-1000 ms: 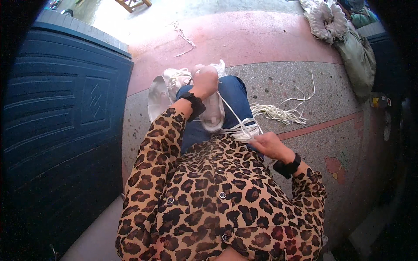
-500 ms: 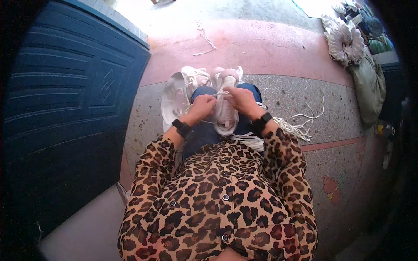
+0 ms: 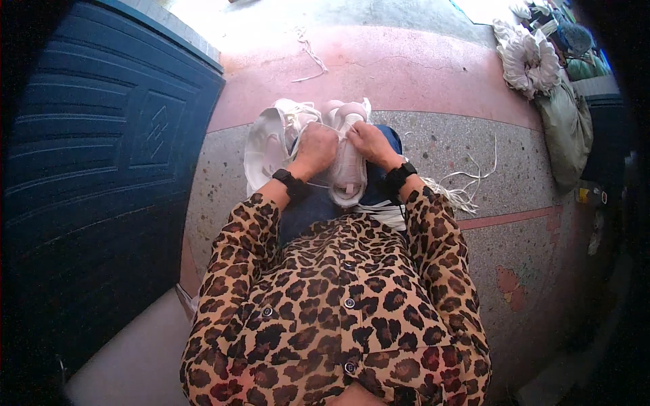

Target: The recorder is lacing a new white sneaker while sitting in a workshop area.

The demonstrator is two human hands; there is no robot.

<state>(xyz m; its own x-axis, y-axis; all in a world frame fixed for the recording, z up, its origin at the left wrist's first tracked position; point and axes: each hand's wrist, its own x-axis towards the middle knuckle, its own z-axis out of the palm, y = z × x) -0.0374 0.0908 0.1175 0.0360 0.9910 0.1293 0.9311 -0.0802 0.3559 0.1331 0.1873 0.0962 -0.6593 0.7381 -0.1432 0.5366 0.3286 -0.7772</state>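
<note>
A pale pink and white sneaker (image 3: 349,177) lies lengthwise on my lap, between my hands. My left hand (image 3: 316,150) is closed at its left edge, pinching a thin white shoelace (image 3: 326,126) that runs toward the shoe. On the other side, my right hand (image 3: 372,144) presses its fingers together at the shoe's lacing; the lace there is mostly hidden by the fingers. More pale shoes (image 3: 261,150) rest just left of and beyond my left hand. White laces (image 3: 387,215) lie across my lap by the right wrist.
A heap of loose white laces (image 3: 460,196) spreads on the speckled floor at right. Another lace (image 3: 311,61) lies farther off. A dark blue panelled door (image 3: 122,135) stands at left. Sacks (image 3: 569,132) and a bundle of white pieces (image 3: 527,59) sit at far right.
My left hand has moved up and closer to the shoe's lacing. My right hand has shifted slightly left and now bends its fingers down at the lacing.
</note>
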